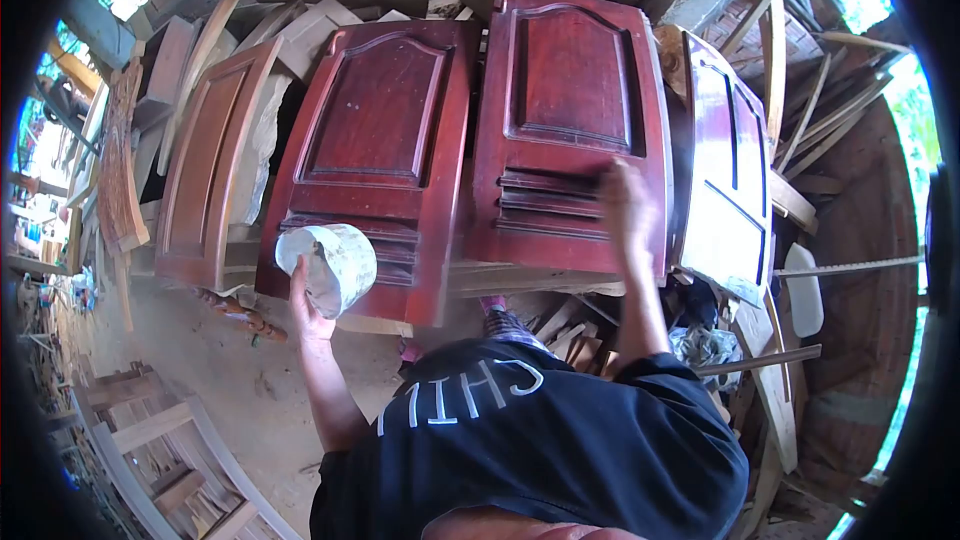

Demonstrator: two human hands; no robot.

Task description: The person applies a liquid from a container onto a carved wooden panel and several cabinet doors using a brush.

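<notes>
Risk of spillage: left hand [305, 312] clamped under a tilted white pot [330, 265], mouth turned toward the left red door panel [375, 155] (contents not visible). Right hand [625, 205] blurred, pressed against the louvred slats of the right red door panel [570, 120]; whether closed on a rag or brush could not be told. Both panels leaned upright, just beside each other, among 2 or more unfinished ones. Hard rubbing low down judged likely to shove the panel off its rest. Scrap timber [570, 330] near the feet, a tripping hazard.
</notes>
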